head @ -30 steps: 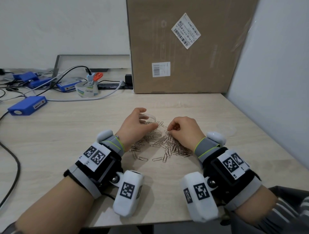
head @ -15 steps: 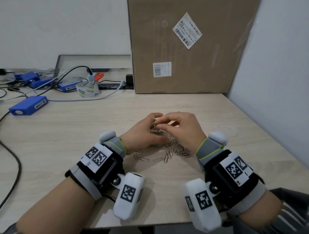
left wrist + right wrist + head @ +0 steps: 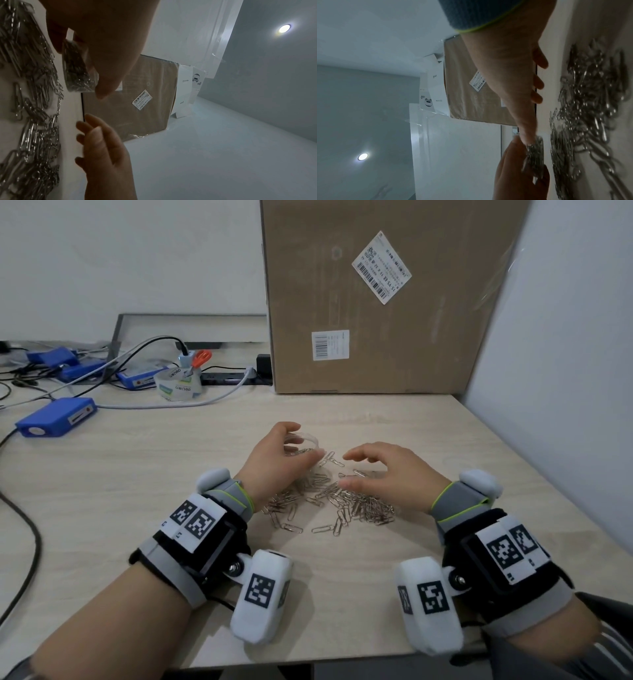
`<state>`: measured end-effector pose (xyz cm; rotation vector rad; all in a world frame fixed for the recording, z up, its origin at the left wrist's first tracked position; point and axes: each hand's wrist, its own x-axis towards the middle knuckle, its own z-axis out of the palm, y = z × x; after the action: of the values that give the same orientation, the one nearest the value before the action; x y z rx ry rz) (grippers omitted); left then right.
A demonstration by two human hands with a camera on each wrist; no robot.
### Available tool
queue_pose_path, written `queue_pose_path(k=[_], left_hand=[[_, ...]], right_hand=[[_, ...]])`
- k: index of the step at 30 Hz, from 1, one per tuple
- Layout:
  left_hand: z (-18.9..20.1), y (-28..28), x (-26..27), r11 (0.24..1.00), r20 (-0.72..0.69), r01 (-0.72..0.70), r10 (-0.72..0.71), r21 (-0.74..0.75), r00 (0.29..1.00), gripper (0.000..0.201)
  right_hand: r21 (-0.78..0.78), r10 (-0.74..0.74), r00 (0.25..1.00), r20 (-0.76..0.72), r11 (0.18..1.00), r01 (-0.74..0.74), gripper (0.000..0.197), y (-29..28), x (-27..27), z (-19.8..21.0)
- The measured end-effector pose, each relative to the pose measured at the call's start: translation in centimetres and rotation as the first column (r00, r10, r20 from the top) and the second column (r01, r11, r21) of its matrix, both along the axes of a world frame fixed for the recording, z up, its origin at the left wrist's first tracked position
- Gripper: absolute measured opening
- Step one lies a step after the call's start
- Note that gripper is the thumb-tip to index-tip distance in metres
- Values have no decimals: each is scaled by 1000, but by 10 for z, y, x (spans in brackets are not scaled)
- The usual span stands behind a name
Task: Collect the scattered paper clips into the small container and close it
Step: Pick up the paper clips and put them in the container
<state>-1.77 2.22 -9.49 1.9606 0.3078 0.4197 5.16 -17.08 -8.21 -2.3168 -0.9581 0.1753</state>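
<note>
**Paper clips: partly binned, most loose**

Item 1: small clear container [image 3: 301, 444], at 12 o'clock of the pile, some clips inside. My left hand [image 3: 274, 460] curls round it, I judge to steady it against tipping while it fills.

Item 2: paper clips [image 3: 337, 503], spread on the table [image 3: 137, 491] between my wrists.

Item 3: my right hand [image 3: 390, 474], fingers loose and spread, empty, over the pile's 3 o'clock side, placed for the next pinch.

Item 4: cardboard box [image 3: 387, 302], well beyond at 12 o'clock.
</note>
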Motion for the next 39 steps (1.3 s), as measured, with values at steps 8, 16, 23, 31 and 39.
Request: queue_pose_path(k=[8,16,23,31,39], left_hand=[[1,0,0,999,32,-34,35,-15,999,60],[1,0,0,1000,16,-22,22,-14,1000,61],[2,-2,-1,1000,4,-3,3,-7,1000,62],[3,-5,-2,999,-32,53,-52,13,998,64],[6,-17,-6,962,-95,275,-273,9,957,77]], right_hand=[[-260,130,992,-5,957,-126,72,-12,5,0],[-96,24,999,48,995,-20,25,-6,8,-3],[19,-54,994,94,998,53,10,0,11,-8],[418,-204,978,32,892,172,11,5,13,-8],[804,-93,974,-206,551,223,15,20,-4,7]])
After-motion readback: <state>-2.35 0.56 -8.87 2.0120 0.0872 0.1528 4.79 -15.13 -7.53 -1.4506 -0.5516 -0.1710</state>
